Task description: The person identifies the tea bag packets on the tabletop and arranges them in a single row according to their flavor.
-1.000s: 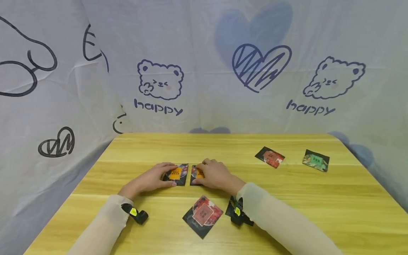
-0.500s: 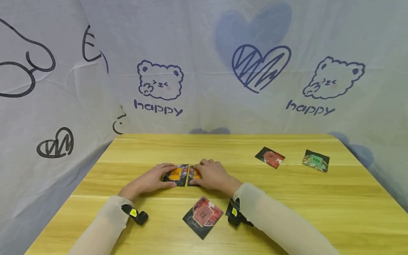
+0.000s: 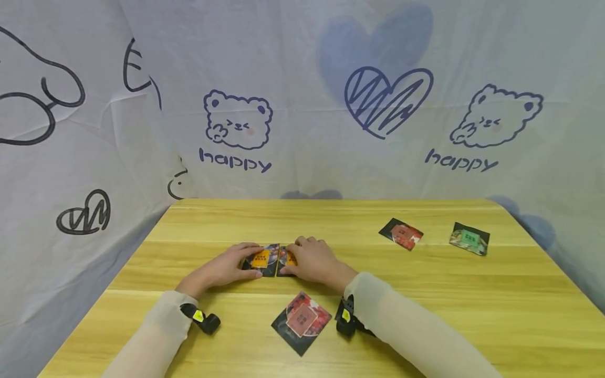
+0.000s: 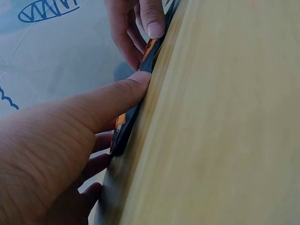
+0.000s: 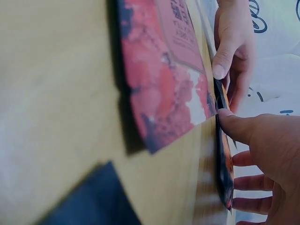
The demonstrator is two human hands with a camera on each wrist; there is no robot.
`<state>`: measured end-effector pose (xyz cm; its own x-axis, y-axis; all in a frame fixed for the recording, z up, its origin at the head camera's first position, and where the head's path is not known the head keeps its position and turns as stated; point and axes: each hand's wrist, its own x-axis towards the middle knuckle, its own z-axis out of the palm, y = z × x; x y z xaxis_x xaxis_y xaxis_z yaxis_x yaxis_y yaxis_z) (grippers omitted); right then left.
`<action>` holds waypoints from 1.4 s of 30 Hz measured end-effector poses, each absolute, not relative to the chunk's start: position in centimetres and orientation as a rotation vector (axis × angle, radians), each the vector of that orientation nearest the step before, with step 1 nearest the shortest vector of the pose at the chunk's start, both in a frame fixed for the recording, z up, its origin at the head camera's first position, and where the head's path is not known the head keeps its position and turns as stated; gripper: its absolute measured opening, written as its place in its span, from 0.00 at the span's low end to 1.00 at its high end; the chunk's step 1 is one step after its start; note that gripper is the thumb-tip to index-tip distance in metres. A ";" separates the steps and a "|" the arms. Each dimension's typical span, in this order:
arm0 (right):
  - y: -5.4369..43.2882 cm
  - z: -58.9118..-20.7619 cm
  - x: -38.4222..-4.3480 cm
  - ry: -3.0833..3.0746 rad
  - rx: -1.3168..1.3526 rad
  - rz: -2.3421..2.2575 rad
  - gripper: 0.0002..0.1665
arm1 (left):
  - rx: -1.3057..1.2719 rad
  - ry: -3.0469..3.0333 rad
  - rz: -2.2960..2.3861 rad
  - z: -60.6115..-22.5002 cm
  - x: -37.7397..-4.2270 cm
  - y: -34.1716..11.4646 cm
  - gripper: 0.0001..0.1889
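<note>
Two flat dark packets with orange labels lie side by side on the table. My left hand (image 3: 224,266) holds the left orange-labelled packet (image 3: 268,265), thumb on its near edge and fingertips toward the far one. In the left wrist view, that thumb presses the packet's dark edge (image 4: 125,133). My right hand (image 3: 317,262) grips the right orange-labelled packet (image 3: 282,257) in the same way and covers most of it. Only a narrow gap shows between the two packets. In the right wrist view, my right thumb rests at the packet's edge (image 5: 224,164), fingers behind it.
A red-labelled packet (image 3: 301,320) lies turned cornerwise nearer me. Another dark packet (image 5: 93,201) is mostly hidden under my right wrist in the head view. At the back right lie a red-labelled packet (image 3: 400,233) and a green-labelled one (image 3: 469,239). A printed curtain hangs behind.
My right hand has slid its packet left, narrowing the gap to the left packet. My left hand has stayed in place with its packet.
</note>
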<state>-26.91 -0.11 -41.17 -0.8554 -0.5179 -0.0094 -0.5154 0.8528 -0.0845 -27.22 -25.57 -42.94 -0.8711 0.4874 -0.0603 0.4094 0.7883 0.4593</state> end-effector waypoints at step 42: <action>12.4 -40.0 -22.8 2.776 -1.085 -0.599 0.45 | 0.744 2.802 0.644 -43.0 -27.4 -25.5 0.42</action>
